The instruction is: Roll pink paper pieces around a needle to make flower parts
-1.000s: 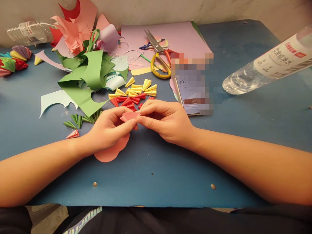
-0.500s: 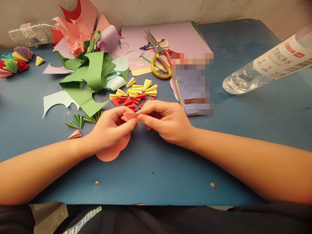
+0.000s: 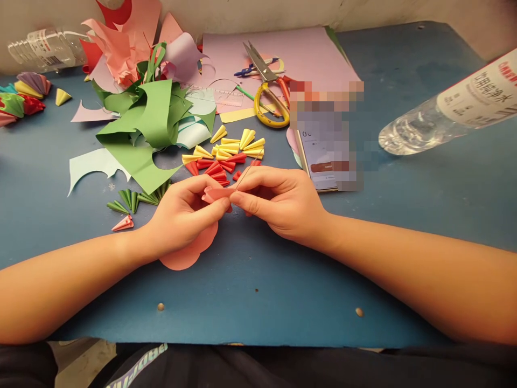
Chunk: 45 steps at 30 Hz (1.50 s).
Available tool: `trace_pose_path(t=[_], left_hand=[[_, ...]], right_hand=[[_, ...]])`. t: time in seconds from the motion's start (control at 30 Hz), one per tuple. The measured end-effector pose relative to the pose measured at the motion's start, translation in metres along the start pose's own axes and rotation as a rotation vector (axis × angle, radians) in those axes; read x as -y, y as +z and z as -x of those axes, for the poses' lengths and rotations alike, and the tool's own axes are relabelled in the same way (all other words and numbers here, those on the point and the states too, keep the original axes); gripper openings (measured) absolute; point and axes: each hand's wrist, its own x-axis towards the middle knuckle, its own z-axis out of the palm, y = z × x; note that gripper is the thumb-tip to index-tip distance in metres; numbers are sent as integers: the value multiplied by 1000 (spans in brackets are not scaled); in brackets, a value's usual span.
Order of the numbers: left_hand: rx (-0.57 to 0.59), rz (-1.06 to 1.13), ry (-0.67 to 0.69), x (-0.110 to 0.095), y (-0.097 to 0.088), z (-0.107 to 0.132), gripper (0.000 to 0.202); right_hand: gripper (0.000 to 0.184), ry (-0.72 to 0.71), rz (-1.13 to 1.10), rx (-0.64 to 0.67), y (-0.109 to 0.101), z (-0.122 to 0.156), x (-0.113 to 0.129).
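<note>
My left hand [image 3: 186,215] and my right hand [image 3: 278,202] meet over the blue table [image 3: 262,280], both pinching a small folded pink paper piece [image 3: 218,193]. A thin needle-like stick [image 3: 247,170] juts up from between my right fingers. Under my left hand lies a pink scalloped paper circle [image 3: 188,253]. Just beyond the hands sit several small folded yellow cones [image 3: 230,146] and red cones [image 3: 214,170].
Green folded cones [image 3: 133,199] and one pink cone [image 3: 123,223] lie at left. A heap of green and pink paper scraps [image 3: 145,108] fills the back left. Yellow-handled scissors [image 3: 269,94], a phone [image 3: 323,156], and a lying water bottle [image 3: 448,113] sit at the back right.
The view shifted slightly; my fingers kept working the pink piece, which now looks more tightly folded. Nothing was picked up or let go.
</note>
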Motion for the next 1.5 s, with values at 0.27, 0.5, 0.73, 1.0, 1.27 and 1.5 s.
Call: trace_pose_path(t=[0.27,0.5,0.73,1.0,1.27,1.5], left_hand=[[20,64,-58,-2,-1,0,36],[50,85,-71,-1,-4,1,32],[75,160,-91,4,-5,1,29],[91,83,-57,1,-5,0,30],[105,106,-95,2,-5,-1,32],[115,121,-79,-1,-3,0,29]], right_hand=[[4,-45,-10,-23,0,0,-3],[16,-25,-26,-45,2,-1,-3],[20,-70,-6,-125,5,1,-3],[23,-62,-3,-136,6,0,-6],[19,-50,23,-148,5,0,0],[16,-21,32,-152,4,1,1]])
